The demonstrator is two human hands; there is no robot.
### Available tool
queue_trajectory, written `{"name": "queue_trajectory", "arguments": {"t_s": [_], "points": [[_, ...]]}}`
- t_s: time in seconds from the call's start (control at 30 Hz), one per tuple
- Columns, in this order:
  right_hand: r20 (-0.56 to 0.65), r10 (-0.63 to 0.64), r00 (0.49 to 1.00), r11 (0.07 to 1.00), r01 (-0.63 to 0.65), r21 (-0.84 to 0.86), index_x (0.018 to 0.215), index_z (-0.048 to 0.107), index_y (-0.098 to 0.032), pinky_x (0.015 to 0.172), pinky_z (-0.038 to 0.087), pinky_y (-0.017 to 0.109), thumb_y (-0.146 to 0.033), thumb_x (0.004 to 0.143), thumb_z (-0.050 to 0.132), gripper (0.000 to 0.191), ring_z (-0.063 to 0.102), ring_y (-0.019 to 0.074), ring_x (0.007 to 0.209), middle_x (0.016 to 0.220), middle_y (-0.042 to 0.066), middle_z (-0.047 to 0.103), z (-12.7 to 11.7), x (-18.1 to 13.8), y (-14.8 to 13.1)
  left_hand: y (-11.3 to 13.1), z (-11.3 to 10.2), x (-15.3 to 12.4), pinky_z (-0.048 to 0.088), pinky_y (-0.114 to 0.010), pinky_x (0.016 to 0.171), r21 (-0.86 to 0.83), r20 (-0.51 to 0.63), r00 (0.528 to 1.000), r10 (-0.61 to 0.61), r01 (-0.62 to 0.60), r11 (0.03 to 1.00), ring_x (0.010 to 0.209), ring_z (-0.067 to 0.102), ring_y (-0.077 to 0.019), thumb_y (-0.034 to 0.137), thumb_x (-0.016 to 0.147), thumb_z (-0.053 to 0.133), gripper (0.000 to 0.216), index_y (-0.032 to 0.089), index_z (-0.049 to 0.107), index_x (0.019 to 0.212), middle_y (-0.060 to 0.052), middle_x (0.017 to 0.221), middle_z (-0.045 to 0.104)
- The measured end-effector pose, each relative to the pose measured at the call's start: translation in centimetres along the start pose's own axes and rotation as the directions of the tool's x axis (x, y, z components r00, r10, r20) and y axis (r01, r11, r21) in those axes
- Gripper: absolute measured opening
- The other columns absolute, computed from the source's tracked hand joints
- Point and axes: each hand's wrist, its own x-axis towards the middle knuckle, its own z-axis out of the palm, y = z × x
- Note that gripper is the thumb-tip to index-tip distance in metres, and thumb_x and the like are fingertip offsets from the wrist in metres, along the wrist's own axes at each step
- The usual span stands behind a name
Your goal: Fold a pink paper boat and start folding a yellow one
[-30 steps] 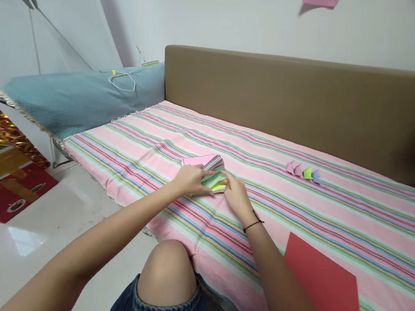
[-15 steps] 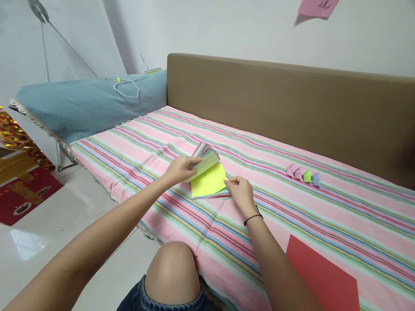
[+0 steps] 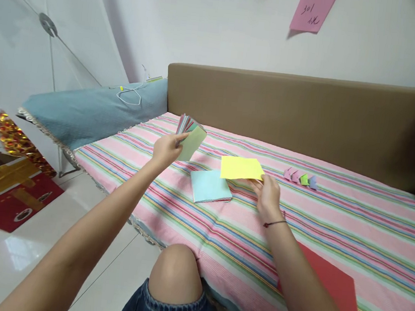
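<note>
My left hand point(image 3: 166, 150) is raised above the striped bedspread point(image 3: 334, 225) and pinches a fanned bundle of coloured paper sheets point(image 3: 190, 134). My right hand point(image 3: 268, 198) holds one yellow sheet point(image 3: 241, 168) by its near edge, lifted just over the cover. Between the two hands a small stack of paper with a light blue top sheet point(image 3: 210, 186) lies flat on the bed. A row of small folded paper pieces point(image 3: 300, 176), pink, green and lilac, sits to the right of the yellow sheet.
A large red sheet point(image 3: 331, 284) lies on the bed under my right forearm. A tan headboard point(image 3: 309, 117) runs along the wall, with a blue-covered pillow point(image 3: 93, 107) and white cable at the left. My knee point(image 3: 174, 276) is at the bed's edge. A pink note point(image 3: 314, 9) hangs on the wall.
My left hand lifted the upper part of the paper bundle up and left. My right hand drew the yellow sheet off the stack to the right, baring the light blue sheet.
</note>
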Motion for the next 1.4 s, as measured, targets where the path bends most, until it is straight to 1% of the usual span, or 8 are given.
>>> {"name": "queue_trajectory", "arguments": {"t_s": [0.17, 0.4, 0.63, 0.83, 0.97, 1.07, 1.17, 1.4], "points": [[-0.12, 0.056, 0.991, 0.995, -0.064, -0.071, 0.079, 0.052, -0.019, 0.068, 0.06, 0.028, -0.022, 0.075, 0.053, 0.005, 0.069, 0.0141, 0.067, 0.076, 0.001, 0.068, -7.5, -1.1, -1.1, 4.1, 2.1, -3.5, 0.044, -0.034, 0.074, 0.253, 0.132, 0.966, 0.22, -0.248, 0.935, 0.096, 0.061, -0.0247, 0.012, 0.091, 0.03, 0.052, 0.031, 0.043, 0.138, -0.01, 0.136, 0.048], [-0.121, 0.085, 0.989, 0.974, -0.108, -0.2, 0.078, 0.054, -0.02, 0.067, 0.06, 0.029, -0.025, 0.073, 0.057, 0.007, 0.07, 0.017, 0.065, 0.074, 0.003, 0.07, -13.7, -2.9, -1.6, 8.6, 9.9, -11.7, 0.047, -0.048, 0.077, 0.225, 0.382, 0.857, 0.345, -0.448, 0.865, 0.106, 0.058, -0.0356, 0.014, 0.09, 0.04, 0.032, 0.021, 0.064, 0.11, -0.017, 0.132, 0.051], [-0.111, 0.061, 0.992, 0.931, -0.096, -0.351, 0.071, 0.057, -0.019, 0.045, 0.05, 0.025, -0.029, 0.067, 0.063, 0.013, 0.065, 0.0178, 0.053, 0.059, 0.003, 0.067, -16.3, -2.3, -1.3, 8.1, 8.5, -9.1, 0.049, -0.048, 0.076, 0.28, 0.374, 0.866, 0.332, -0.447, 0.85, 0.105, 0.057, -0.0348, 0.009, 0.09, 0.033, 0.043, 0.019, 0.051, 0.128, -0.024, 0.139, 0.039], [-0.144, 0.042, 0.989, 0.905, -0.098, -0.414, 0.073, 0.059, -0.017, 0.041, 0.046, 0.025, -0.032, 0.064, 0.066, 0.019, 0.06, 0.0169, 0.045, 0.049, 0.001, 0.061, -18.1, -1.6, -0.5, 8.1, 10.8, -10.8, 0.05, -0.049, 0.074, 0.264, 0.419, 0.843, 0.338, -0.469, 0.843, 0.108, 0.056, -0.0369, 0.011, 0.091, 0.036, 0.042, 0.025, 0.054, 0.126, -0.023, 0.138, 0.042], [-0.179, 0.018, 0.984, 0.908, -0.091, -0.409, 0.08, 0.056, -0.018, 0.051, 0.054, 0.028, -0.027, 0.066, 0.062, 0.018, 0.064, 0.017, 0.053, 0.058, 0.002, 0.064, -19.6, -1.2, -0.7, 7.8, 10.6, -10.9, 0.052, -0.045, 0.072, 0.216, 0.415, 0.829, 0.374, -0.489, 0.845, 0.1, 0.061, -0.0323, 0.018, 0.092, 0.042, 0.056, 0.043, 0.032, 0.14, -0.017, 0.128, 0.052], [-0.201, -0.024, 0.979, 0.899, -0.066, -0.433, 0.088, 0.053, -0.019, 0.062, 0.057, 0.031, -0.023, 0.065, 0.06, 0.024, 0.067, 0.0173, 0.062, 0.073, 0.005, 0.067, -21.2, -1.1, -1.1, 7.6, 9.7, -9.9, 0.051, -0.043, 0.081, 0.176, 0.382, 0.84, 0.386, -0.476, 0.862, 0.102, 0.061, -0.0298, 0.032, 0.093, 0.043, 0.057, 0.031, 0.024, 0.147, -0.015, 0.113, 0.062], [-0.181, -0.086, 0.98, 0.85, -0.023, -0.527, 0.095, 0.054, -0.019, 0.072, 0.056, 0.036, -0.024, 0.065, 0.061, 0.031, 0.068, 0.0188, 0.076, 0.095, 0.008, 0.068, -23.6, -2.1, -1.8, 7.0, 9.7, -9.2, 0.035, -0.046, 0.105, 0.147, 0.33, 0.858, 0.394, -0.458, 0.877, 0.134, 0.035, -0.0312, 0.035, 0.096, 0.034, 0.048, 0.023, 0.037, 0.143, -0.014, 0.14, 0.045], [0.134, -0.073, 0.988, 0.655, 0.149, -0.741, 0.092, 0.069, -0.022, 0.099, 0.04, 0.046, -0.036, 0.061, 0.072, 0.034, 0.059, 0.0281, 0.104, 0.105, 0.009, 0.068, -28.1, -7.9, -3.1, 7.9, 10.8, -8.8, 0.023, -0.058, 0.108, 0.023, 0.295, 0.868, 0.399, -0.424, 0.905, 0.14, 0.022, -0.0349, 0.039, 0.094, 0.034, 0.05, 0.021, 0.039, 0.141, -0.012, 0.149, 0.033]]}}
